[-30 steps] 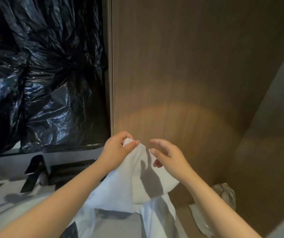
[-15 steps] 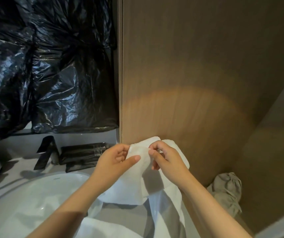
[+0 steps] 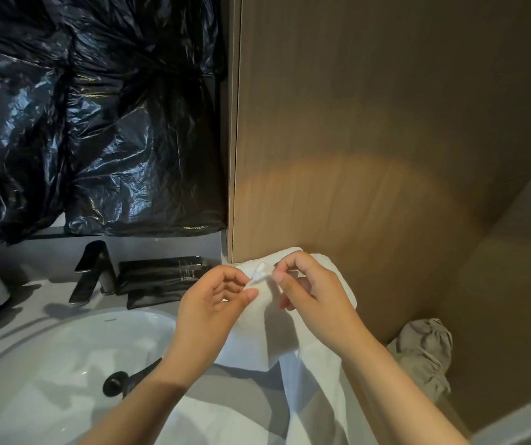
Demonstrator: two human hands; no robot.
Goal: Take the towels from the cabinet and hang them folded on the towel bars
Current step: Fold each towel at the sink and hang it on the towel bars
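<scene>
A white towel (image 3: 306,374) hangs in front of me over the counter's right end, its lower part trailing down out of view. My left hand (image 3: 209,313) pinches the towel's top edge between thumb and fingers. My right hand (image 3: 315,293) pinches the same edge just beside it, the two hands nearly touching. The top corners fold over behind my right hand. No towel bar or cabinet opening shows.
A wooden panel wall (image 3: 386,139) stands right behind the towel. A white sink basin (image 3: 49,364) with a black drain plug (image 3: 116,383) lies lower left, a black faucet (image 3: 92,268) and black packets (image 3: 161,277) behind it. Black plastic sheeting (image 3: 97,107) covers the mirror area. A beige bundle of cloth (image 3: 424,351) lies at the lower right.
My view has tilted down and the sink has come into sight. My right hand closed onto the towel's top edge and both hands drew together at it.
</scene>
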